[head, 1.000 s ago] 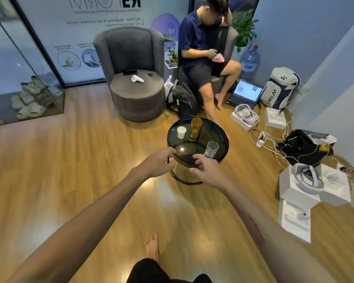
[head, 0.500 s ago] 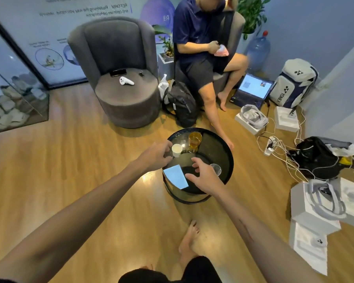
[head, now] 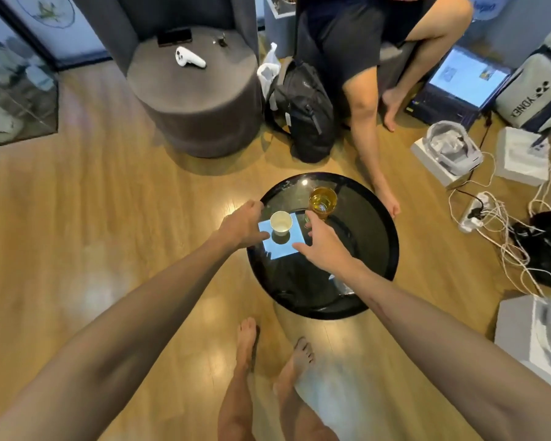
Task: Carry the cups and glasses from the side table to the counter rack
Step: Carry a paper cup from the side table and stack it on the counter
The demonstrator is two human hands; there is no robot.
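Observation:
A round black glass side table (head: 376,218) stands in front of me. On it are a small white paper cup (head: 281,222) and, just behind and to its right, an amber glass (head: 323,202). My left hand (head: 242,226) hovers just left of the paper cup, its fingers loosely curled and holding nothing. My right hand (head: 322,243) is spread open to the right of the cup, with its fingertips close to the base of the amber glass. I cannot make out the clear glass from the earlier frames; my right hand or arm may cover it.
A grey armchair (head: 191,90) holding a white controller (head: 190,57) stands beyond the table. To its right are a black backpack (head: 306,116) and a seated person, whose foot (head: 385,198) is at the table's far edge. A laptop (head: 465,81), a power strip with cables (head: 477,211) and white boxes crowd the right.
I have stepped closer and now look almost straight down on the table. My right hand left the clear glass and reached towards the amber glass. My left hand stays beside the paper cup.

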